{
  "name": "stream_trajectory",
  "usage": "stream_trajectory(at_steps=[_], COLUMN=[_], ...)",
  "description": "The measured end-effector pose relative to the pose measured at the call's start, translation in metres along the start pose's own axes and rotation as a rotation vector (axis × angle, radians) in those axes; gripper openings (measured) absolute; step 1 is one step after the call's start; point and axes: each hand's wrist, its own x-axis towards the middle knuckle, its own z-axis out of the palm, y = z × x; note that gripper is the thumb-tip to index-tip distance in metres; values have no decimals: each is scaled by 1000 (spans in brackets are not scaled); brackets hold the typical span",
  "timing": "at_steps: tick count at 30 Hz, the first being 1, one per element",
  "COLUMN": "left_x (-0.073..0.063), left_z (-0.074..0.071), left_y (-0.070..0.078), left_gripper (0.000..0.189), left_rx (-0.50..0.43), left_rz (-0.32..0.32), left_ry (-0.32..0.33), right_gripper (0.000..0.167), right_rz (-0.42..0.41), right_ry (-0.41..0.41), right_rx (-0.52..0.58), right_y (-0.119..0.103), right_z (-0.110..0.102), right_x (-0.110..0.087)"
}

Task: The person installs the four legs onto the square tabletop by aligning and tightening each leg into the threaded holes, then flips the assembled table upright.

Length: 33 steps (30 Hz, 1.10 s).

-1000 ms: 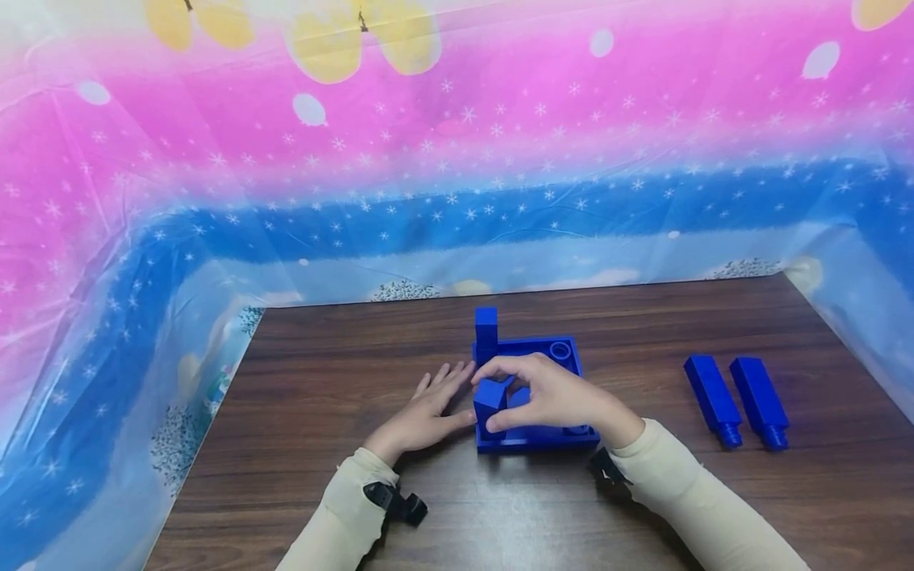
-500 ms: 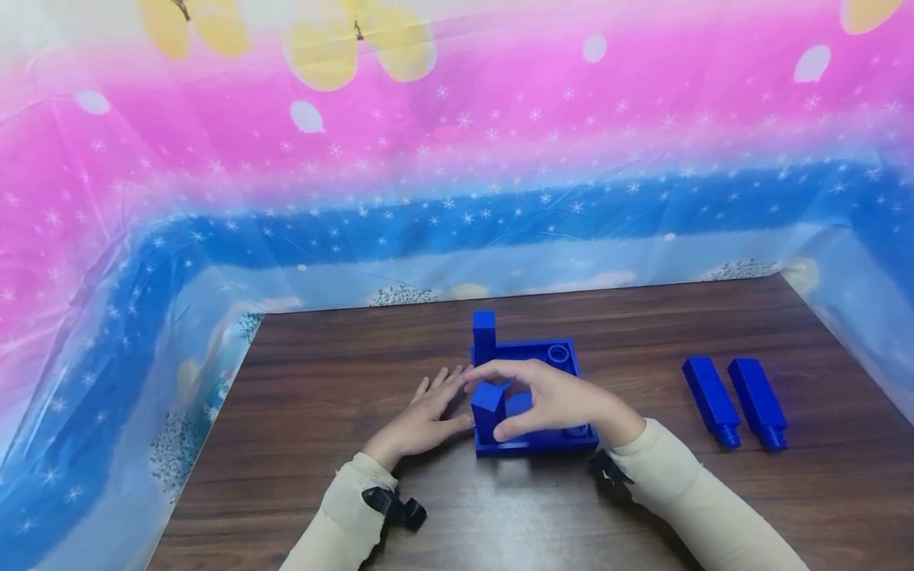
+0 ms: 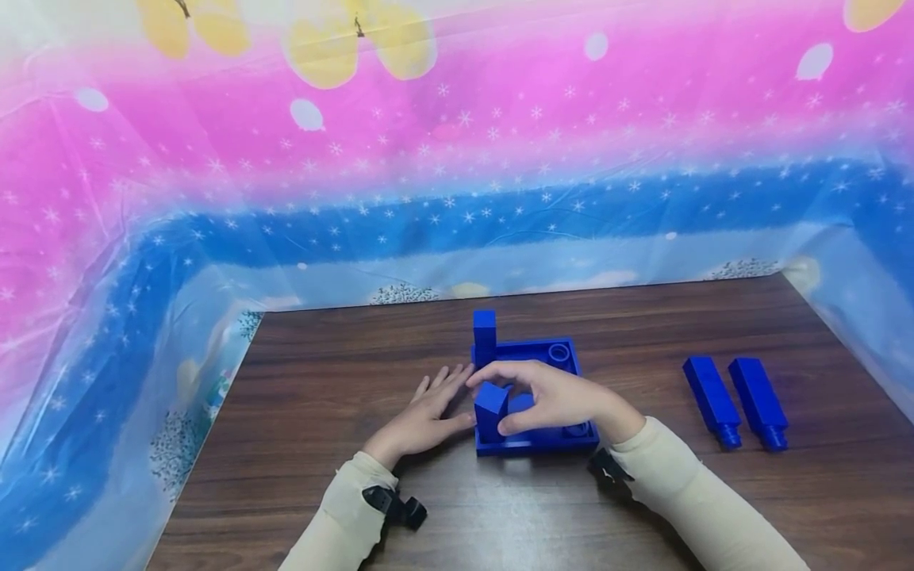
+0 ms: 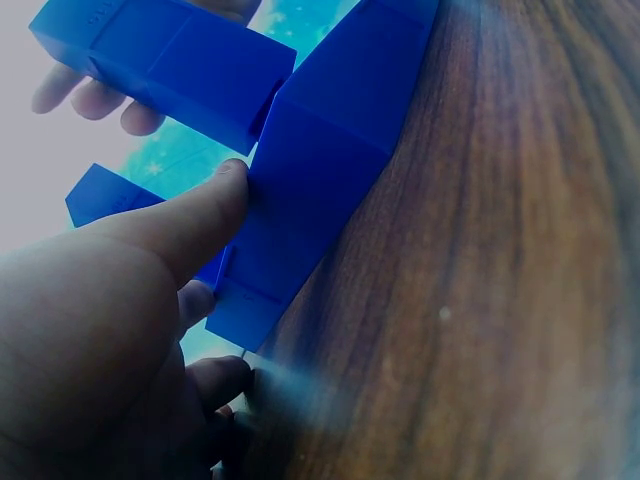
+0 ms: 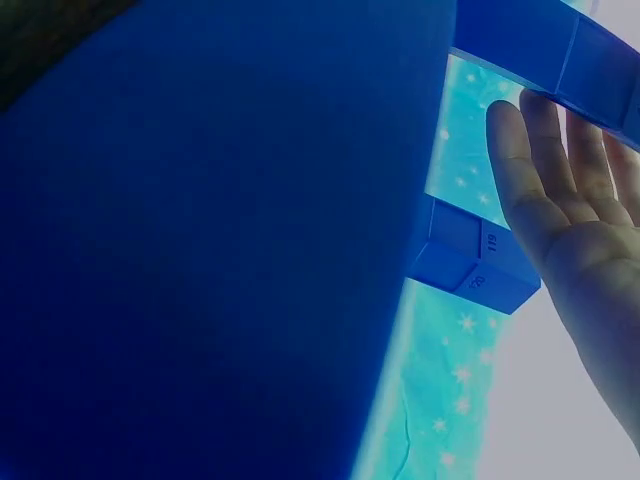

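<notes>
A shallow blue tray (image 3: 535, 444) with round sockets lies on the table. Two square blue legs stand up from its left side. My right hand (image 3: 553, 392) is around the near leg (image 3: 489, 412), thumb at its right side and fingers passing behind. In the left wrist view, fingertips show beyond that leg (image 4: 170, 70). The far leg (image 3: 485, 329) stands by itself at the back left corner. My left hand (image 3: 421, 416) lies flat on the table with spread fingers, its fingertips and thumb against the tray's left wall (image 4: 330, 150).
Two more blue legs, a left one (image 3: 710, 400) and a right one (image 3: 758, 403), lie on the table at right, threaded ends toward me. An open round socket (image 3: 559, 353) shows in the tray's back right corner. A patterned cloth (image 3: 457, 214) hangs behind the table.
The right thumb has slid rightward off the near leg's front, so more of that face shows. The left hand and the tray hold their places.
</notes>
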Motion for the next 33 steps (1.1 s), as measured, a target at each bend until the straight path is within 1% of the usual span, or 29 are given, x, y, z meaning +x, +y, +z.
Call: stream_trajectory(at_steps=[10,20,33], left_x=[0,0,1], left_z=[0,-1,-1], left_y=[0,0,1], left_gripper=[80,80,81], left_rx=[2,-4,5], left_rz=[3,-1,-14], left_ry=[-5,-13,-7], right_gripper=[59,52,39], right_rz=[8,6,18], right_ry=[23,33,56], right_rx=[-9,8,-49], right_y=[0,2,1], right_z=[1,1,1], right_x=[0,2,2])
